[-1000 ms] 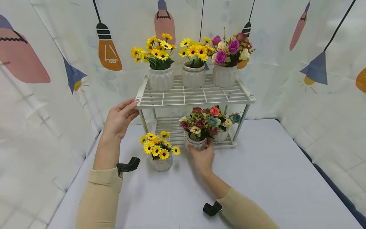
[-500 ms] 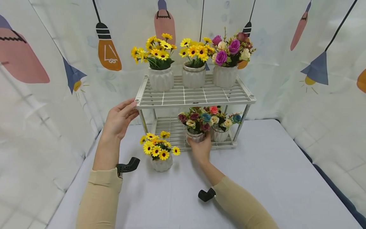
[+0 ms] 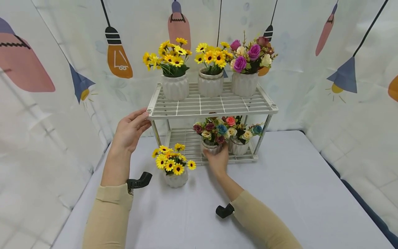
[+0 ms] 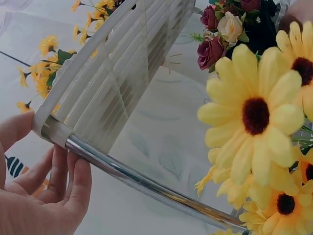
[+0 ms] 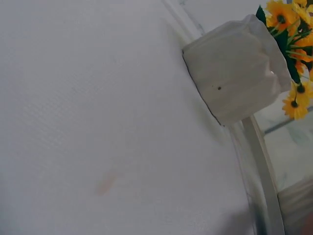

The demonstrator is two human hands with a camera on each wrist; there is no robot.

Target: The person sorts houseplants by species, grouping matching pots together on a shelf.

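Observation:
My left hand (image 3: 130, 130) holds the front left corner of a white two-tier wire shelf (image 3: 186, 112). In the left wrist view, its thumb and fingers (image 4: 78, 183) pinch that corner at the top of the chrome post (image 4: 146, 183). On the lower tier, my right hand (image 3: 218, 160) grips a whitish pot of maroon, cream and blue artificial roses (image 3: 211, 148), thumb and fingers on either side. Close to its right stands another pot of roses (image 3: 238, 148). A pot of yellow daisies (image 3: 176, 178) sits on the table before the shelf.
Along the upper tier stand two pots of yellow flowers (image 3: 175, 86) and a pot of purple and cream roses (image 3: 244, 84). A white cloth covers the table (image 3: 295, 193). Printed curtains (image 3: 149, 20) hang behind and on both sides.
My right hand has moved the pot of roses slightly left and back, farther onto the lower tier beside the other rose pot. The left hand has stayed at the shelf corner.

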